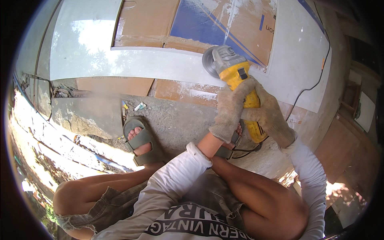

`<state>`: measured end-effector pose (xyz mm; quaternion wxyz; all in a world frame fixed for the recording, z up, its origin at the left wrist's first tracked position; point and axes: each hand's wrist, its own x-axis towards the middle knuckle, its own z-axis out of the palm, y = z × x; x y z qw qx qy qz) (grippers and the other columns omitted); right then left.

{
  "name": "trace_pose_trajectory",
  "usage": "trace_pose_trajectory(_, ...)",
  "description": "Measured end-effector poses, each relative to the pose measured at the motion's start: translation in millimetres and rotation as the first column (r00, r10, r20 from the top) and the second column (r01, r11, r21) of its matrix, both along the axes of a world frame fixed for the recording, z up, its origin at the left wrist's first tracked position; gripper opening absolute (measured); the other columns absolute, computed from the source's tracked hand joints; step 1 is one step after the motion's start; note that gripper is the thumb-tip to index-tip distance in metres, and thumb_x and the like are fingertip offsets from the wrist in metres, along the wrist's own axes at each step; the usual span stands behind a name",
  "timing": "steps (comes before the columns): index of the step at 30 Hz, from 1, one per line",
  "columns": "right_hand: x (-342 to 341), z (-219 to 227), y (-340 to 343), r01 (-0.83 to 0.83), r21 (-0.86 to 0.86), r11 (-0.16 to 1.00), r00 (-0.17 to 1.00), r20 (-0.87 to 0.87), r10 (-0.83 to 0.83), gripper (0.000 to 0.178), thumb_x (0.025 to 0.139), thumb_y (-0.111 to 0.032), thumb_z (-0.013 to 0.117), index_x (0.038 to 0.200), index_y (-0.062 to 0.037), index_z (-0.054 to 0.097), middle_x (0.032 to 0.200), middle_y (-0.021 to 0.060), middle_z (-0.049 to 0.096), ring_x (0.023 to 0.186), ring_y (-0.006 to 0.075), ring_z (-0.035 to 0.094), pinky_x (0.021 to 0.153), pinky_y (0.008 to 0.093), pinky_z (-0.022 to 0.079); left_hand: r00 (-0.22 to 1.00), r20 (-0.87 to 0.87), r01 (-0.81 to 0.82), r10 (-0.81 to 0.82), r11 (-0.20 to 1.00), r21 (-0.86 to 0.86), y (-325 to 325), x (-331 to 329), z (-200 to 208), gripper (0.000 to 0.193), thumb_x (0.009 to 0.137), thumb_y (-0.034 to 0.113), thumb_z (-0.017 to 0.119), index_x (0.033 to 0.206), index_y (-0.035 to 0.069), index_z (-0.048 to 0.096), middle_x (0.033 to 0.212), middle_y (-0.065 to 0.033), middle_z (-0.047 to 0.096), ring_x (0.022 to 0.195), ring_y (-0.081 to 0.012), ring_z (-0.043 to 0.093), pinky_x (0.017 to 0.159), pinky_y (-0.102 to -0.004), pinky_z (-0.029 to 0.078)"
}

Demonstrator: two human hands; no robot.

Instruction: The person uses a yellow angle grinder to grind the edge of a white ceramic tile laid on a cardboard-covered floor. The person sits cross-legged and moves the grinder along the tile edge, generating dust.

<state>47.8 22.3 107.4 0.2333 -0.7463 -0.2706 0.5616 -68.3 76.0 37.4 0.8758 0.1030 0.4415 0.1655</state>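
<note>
A yellow angle grinder [251, 99] with a grey metal head slants across the middle right, its round disc [209, 62] at the upper left end. My left hand [229, 107], in a dusty knitted glove, is closed round the body just behind the head. Farther back, my right hand [275, 114], gloved too, wraps the body from the right. Below the disc lies a white sheet [168, 64] with a cut-out opening. I cannot tell whether the disc touches it. A black cord [308, 91] runs over the sheet's right part.
Brown and blue cardboard [148, 26] shows in the opening, and a dusty cardboard strip [184, 91] lies along the sheet's near edge. My sandalled left foot [140, 140] rests on the concrete floor [180, 120]. Wooden boards [340, 144] stand at the right.
</note>
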Motion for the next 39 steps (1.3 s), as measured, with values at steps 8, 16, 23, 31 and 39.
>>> trace_pose_trajectory(8,5,-6,-9,0.025,-0.001,1.0,0.999,0.027,-0.025,0.092,0.081,-0.022,0.084,0.16,-0.0024,0.043,0.131,0.0148,0.068,0.121,0.0254,0.067,0.105,0.0377,0.054,1.0,0.015,0.018,-0.018,1.0,0.014,-6,5,0,0.042,0.101,0.031,0.073,0.127,0.0,0.063,0.108,-0.0132,0.072,0.095,-0.0225,0.074,0.081,-0.0365,0.062)
trace_pose_trajectory(16,11,-1,-17,0.041,0.038,0.998,0.999,-0.005,-0.04,0.091,0.082,-0.02,0.083,0.161,-0.0014,0.041,0.132,0.0142,0.068,0.121,0.0241,0.066,0.106,0.0374,0.053,0.999,0.011,0.041,-0.041,0.999,0.034,-11,11,3,0.042,0.101,0.033,0.074,0.124,-0.001,0.064,0.107,-0.0132,0.073,0.094,-0.0219,0.074,0.081,-0.0361,0.062)
trace_pose_trajectory(23,14,0,-26,0.114,-0.006,0.993,0.992,-0.053,-0.114,0.089,0.084,-0.017,0.082,0.161,-0.0009,0.04,0.133,0.0131,0.067,0.121,0.0222,0.066,0.105,0.0362,0.054,0.997,0.033,0.065,-0.067,0.996,0.059,-22,16,-3,0.04,0.101,0.032,0.073,0.123,0.0,0.065,0.106,-0.0115,0.073,0.092,-0.0208,0.075,0.079,-0.0341,0.062)
trace_pose_trajectory(31,19,-1,-35,0.133,-0.005,0.991,0.99,-0.039,-0.133,0.09,0.084,-0.016,0.081,0.162,0.0003,0.039,0.135,0.0131,0.066,0.122,0.0215,0.066,0.104,0.0356,0.054,0.995,0.027,0.092,-0.093,0.996,0.013,-30,26,-8,0.039,0.1,0.03,0.075,0.124,0.0,0.065,0.105,-0.0112,0.073,0.09,-0.0211,0.075,0.077,-0.0343,0.062)
trace_pose_trajectory(39,28,-1,-49,0.132,-0.01,0.991,0.991,0.006,-0.132,0.087,0.083,-0.025,0.084,0.157,-0.0015,0.046,0.131,0.0112,0.068,0.119,0.0214,0.066,0.103,0.0351,0.053,0.992,0.04,0.117,-0.116,0.993,-0.011,-36,34,-3,0.042,0.099,0.032,0.077,0.124,0.0,0.065,0.105,-0.0119,0.073,0.091,-0.0212,0.074,0.077,-0.0345,0.062)
